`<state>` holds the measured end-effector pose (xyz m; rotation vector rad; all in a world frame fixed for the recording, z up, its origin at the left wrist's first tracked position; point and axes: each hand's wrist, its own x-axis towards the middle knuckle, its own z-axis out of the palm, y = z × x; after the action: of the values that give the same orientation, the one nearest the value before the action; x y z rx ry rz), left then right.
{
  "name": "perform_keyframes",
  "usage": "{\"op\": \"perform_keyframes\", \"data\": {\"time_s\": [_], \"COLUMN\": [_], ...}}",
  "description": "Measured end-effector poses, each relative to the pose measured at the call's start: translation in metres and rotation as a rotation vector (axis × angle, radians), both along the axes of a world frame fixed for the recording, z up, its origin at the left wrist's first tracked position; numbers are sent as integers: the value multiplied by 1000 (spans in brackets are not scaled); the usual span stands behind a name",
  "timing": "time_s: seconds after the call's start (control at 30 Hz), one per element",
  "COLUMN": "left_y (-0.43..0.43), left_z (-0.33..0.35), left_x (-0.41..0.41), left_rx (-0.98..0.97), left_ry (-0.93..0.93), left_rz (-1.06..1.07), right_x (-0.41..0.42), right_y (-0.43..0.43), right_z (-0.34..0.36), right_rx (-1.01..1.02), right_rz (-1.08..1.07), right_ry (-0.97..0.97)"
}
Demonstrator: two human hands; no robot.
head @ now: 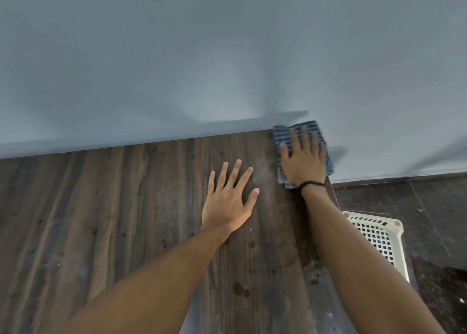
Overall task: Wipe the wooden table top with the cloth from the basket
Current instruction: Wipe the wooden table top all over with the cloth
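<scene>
A dark wooden table top [113, 207] with knots and a few stains fills the lower left of the head view. A folded blue striped cloth [284, 134] lies on its far right corner, against the wall. My right hand [303, 159] lies flat on the cloth with fingers spread, pressing it onto the wood; a black band circles that wrist. My left hand [230, 199] rests palm down on the bare wood just left of the cloth, fingers apart, holding nothing.
A pale grey wall [227, 55] runs along the table's far edge. Right of the table, lower down, a white perforated plastic basket [379, 235] stands on a dark speckled floor [429, 207]. My right forearm passes over the table's right edge.
</scene>
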<state>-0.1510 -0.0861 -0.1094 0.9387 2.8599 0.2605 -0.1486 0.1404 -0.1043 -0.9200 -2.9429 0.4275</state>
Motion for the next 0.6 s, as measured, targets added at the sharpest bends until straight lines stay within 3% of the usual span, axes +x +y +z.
{"op": "perform_keyframes", "data": {"time_s": [0.07, 0.2, 0.23, 0.37, 0.5, 0.6], "left_y": [-1, -1, 0, -1, 0, 0], "left_z": [1, 1, 1, 2, 4, 4], "left_x": [-1, 0, 0, -1, 1, -1], "left_rx": [-2, 6, 5, -10, 1, -16], "left_ry": [-2, -4, -5, -11, -14, -23], "left_rz": [1, 2, 5, 4, 4, 6], "right_x": [-16, -15, -9, -22, -8, -11], "right_y": [0, -25, -18, -12, -25, -10], "right_z": [5, 1, 0, 4, -1, 4], "right_rx": [-45, 1, 2, -59, -2, -44], "right_rz": [-153, 142, 129, -167, 110, -139], "right_ry": [-20, 9, 14, -16, 16, -12]}}
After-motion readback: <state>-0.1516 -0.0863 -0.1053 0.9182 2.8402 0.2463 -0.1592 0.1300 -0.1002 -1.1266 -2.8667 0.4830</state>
